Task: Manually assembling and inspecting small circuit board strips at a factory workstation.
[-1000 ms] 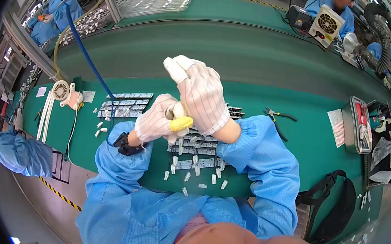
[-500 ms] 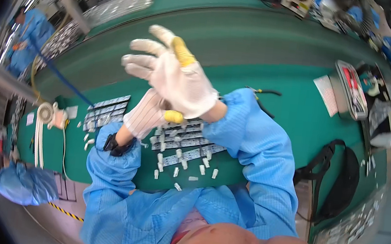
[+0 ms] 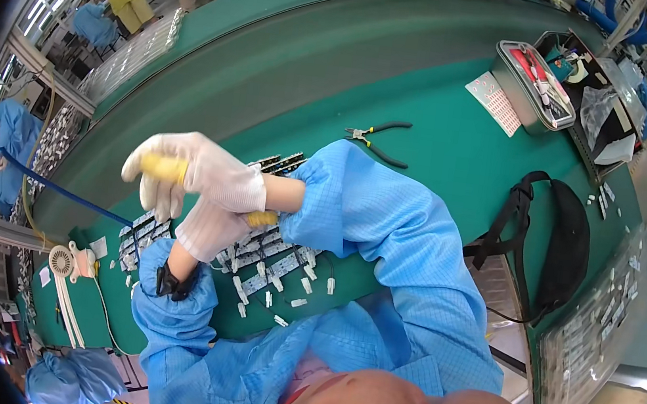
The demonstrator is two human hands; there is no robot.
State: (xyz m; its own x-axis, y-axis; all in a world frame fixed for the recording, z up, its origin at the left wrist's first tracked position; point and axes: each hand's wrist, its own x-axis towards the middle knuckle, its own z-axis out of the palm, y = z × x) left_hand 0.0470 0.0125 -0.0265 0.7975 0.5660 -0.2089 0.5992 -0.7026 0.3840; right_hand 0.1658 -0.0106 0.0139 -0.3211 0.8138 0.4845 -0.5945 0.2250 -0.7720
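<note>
Both hands wear white knit gloves with yellow fingertips, and they meet above the bench at left of centre. My left hand [image 3: 210, 231], a black band [image 3: 170, 283] at its wrist, is closed on the cuff of the right-hand glove [image 3: 241, 186]; most of its fingers are hidden underneath. My right hand [image 3: 204, 166] has its fingers loosely bent and holds nothing. Below and beside the hands lie circuit-board strips [image 3: 284, 265] with white connectors [image 3: 306, 285] on short leads. More strips [image 3: 143, 231] lie to the left, partly behind the gloves.
Yellow-and-black pliers [image 3: 382, 138] lie beyond my right sleeve. A tool bin [image 3: 523, 93], a printed sheet [image 3: 494, 103] and a black pouch with straps [image 3: 557, 238] are on the right. A small fan [image 3: 61, 260] stands at left. A belt [image 3: 291, 63] runs behind the green bench [image 3: 441, 148].
The right hand has swung down and left, and its spread fingers have bent. My left hand stays on the cuff area. The view has turned, showing the pliers and bin more fully.
</note>
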